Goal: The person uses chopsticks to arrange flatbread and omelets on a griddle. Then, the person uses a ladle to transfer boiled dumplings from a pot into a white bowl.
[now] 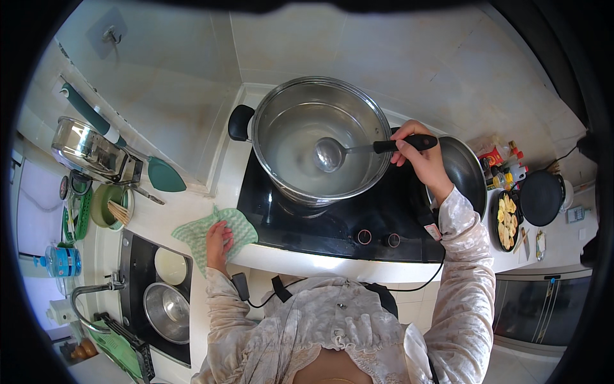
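My right hand [416, 154] grips the black handle of a metal ladle [330, 154]. The ladle's bowl hangs over the cloudy liquid [297, 139] inside a large stainless steel pot [379, 170]; whether it touches the liquid I cannot tell. The pot stands on a black glass cooktop [307, 230], one black side handle showing at its left. My left hand [219, 240] rests on a green-and-white patterned cloth [242, 228] at the counter's edge, left of the cooktop. Its fingers are loosely curled, not clearly holding the cloth.
A frying pan [460, 165] sits right of the pot. Beyond it are several bottles [503, 180] and an opened electric griddle with sliced food [507, 221]. At left, a sink [132, 269] holds a metal basin [165, 312]. A green spatula [165, 174] and a steel saucepan [88, 149] are near the wall.
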Motion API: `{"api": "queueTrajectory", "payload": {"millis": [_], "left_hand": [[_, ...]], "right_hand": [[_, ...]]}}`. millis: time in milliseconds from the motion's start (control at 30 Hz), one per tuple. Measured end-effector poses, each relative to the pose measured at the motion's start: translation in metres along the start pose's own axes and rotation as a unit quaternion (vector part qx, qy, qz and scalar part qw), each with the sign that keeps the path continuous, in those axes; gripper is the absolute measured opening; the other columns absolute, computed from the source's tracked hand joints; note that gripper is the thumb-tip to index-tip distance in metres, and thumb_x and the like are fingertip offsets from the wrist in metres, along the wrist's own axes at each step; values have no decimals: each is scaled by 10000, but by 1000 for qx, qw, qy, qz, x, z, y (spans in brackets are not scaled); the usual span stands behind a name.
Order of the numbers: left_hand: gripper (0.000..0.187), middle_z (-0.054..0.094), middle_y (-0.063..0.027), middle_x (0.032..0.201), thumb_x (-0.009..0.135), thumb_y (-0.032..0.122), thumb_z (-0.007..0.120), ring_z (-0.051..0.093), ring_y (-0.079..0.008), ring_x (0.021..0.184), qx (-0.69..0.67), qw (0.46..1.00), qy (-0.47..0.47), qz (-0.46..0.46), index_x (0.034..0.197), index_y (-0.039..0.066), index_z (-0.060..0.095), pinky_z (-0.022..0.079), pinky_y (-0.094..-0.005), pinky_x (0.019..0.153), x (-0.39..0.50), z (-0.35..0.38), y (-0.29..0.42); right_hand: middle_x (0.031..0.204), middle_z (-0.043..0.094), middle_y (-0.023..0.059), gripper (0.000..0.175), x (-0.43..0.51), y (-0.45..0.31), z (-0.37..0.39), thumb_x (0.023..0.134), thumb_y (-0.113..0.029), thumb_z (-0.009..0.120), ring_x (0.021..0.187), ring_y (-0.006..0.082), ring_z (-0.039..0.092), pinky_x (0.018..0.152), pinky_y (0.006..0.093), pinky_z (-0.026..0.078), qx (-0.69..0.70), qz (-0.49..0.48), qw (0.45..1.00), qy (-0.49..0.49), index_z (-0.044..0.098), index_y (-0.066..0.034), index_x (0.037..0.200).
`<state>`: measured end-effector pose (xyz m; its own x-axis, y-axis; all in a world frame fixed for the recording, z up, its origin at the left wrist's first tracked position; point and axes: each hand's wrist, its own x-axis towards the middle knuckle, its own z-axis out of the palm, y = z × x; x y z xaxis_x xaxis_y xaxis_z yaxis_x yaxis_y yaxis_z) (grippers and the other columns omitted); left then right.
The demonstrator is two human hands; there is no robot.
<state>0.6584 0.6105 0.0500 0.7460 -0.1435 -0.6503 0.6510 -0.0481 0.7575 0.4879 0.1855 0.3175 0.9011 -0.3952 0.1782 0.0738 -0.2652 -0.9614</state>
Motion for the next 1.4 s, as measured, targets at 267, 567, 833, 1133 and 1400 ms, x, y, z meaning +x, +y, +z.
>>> {"api": "queueTrajectory", "payload": {"millis": [267, 567, 833, 1133, 1400], "left_hand": [[178, 571, 18, 777, 859, 252, 573, 542, -76, 668, 5, 1000, 5, 2, 994, 139, 600, 456, -220, 541, 0, 1, 1], [196, 568, 11, 787, 849, 244, 582, 538, -81, 678, 12, 1000, 9, -5, 1010, 132, 588, 459, -231, 557, 1, 1, 1], [208, 557, -1, 797, 858, 213, 535, 531, -92, 672, 10, 1000, -7, 5, 1035, 115, 580, 457, -241, 555, -1, 1, 2], [177, 557, 1, 786, 868, 225, 549, 526, -85, 662, -12, 998, -44, 34, 1000, 112, 584, 452, -233, 549, 7, -6, -7], [180, 560, -2, 776, 885, 214, 518, 540, -87, 656, -22, 999, -22, 16, 1009, 105, 589, 455, -231, 534, 17, -11, -17]], "right_hand": [[813, 584, 109, 162, 4, -17, -36, 873, -163, 523, 521, 147, 576, 438, 217, 435, 61, -54, 987, 138, 526, -1, 878], [846, 550, 97, 178, 16, -63, -105, 913, -228, 499, 402, 71, 386, 355, 159, 311, 273, -104, 952, 94, 487, -51, 898], [904, 486, 115, 229, 11, -123, -113, 946, -237, 468, 351, 64, 320, 310, 147, 272, 348, -146, 926, -22, 466, -11, 909], [977, 428, 113, 230, -8, -172, -111, 972, -236, 408, 393, 74, 457, 278, 147, 321, 340, -150, 919, -130, 367, -10, 976], [1011, 418, 138, 237, -26, -192, -118, 942, -126, 464, 417, 88, 514, 331, 141, 463, 297, -185, 923, -160, 361, 63, 1042]]}}
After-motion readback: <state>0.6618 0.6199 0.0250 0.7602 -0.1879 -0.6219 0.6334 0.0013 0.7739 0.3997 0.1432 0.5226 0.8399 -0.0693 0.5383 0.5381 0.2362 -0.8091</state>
